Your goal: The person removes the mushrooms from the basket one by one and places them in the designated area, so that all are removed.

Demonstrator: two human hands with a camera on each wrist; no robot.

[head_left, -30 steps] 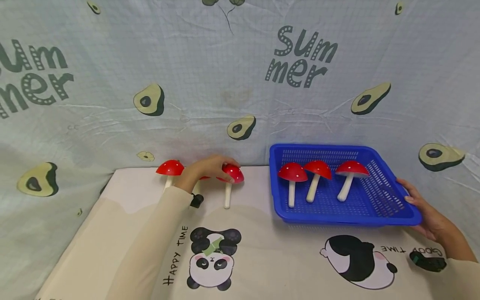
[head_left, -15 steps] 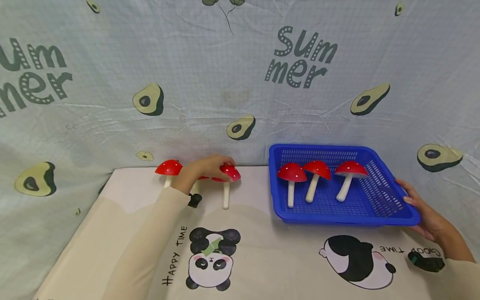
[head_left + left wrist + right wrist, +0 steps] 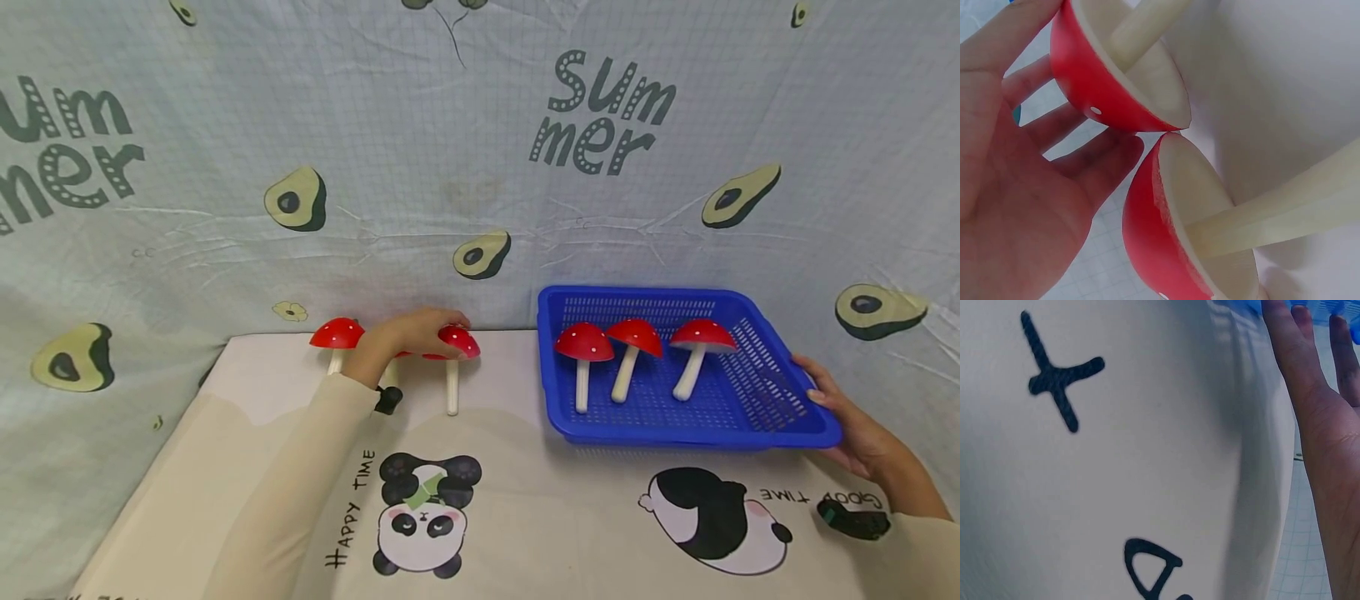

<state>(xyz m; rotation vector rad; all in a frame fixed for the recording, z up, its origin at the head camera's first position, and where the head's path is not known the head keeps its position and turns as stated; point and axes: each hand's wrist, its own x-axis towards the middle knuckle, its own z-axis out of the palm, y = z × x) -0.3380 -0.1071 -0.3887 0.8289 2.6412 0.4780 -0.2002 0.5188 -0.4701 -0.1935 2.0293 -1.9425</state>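
Note:
My left hand (image 3: 423,329) holds a red-capped, white-stemmed toy mushroom (image 3: 453,387) by its cap. In the left wrist view, fingers curve round that cap (image 3: 1100,87), and a second mushroom (image 3: 1147,231) touches it from below. Behind the left wrist, the head view shows only bits of a mushroom, mostly hidden. Farther left stands another mushroom (image 3: 337,333), its stem partly covered by my arm. On the other side, my right hand (image 3: 862,433) grips the right end of a blue plastic basket (image 3: 667,437). Three mushrooms lie in the basket: left (image 3: 583,343), middle (image 3: 636,337) and right (image 3: 702,336).
A pale cloth printed with pandas (image 3: 422,533) covers the table. Behind it hangs a grey-blue curtain (image 3: 405,167) with avocado prints, close to the table's back edge and the basket. A dark band (image 3: 853,518) lies by the right wrist.
My left hand and the mushroom cap under it shifted slightly left, then stayed nearly still. The right hand and the basket have hardly moved.

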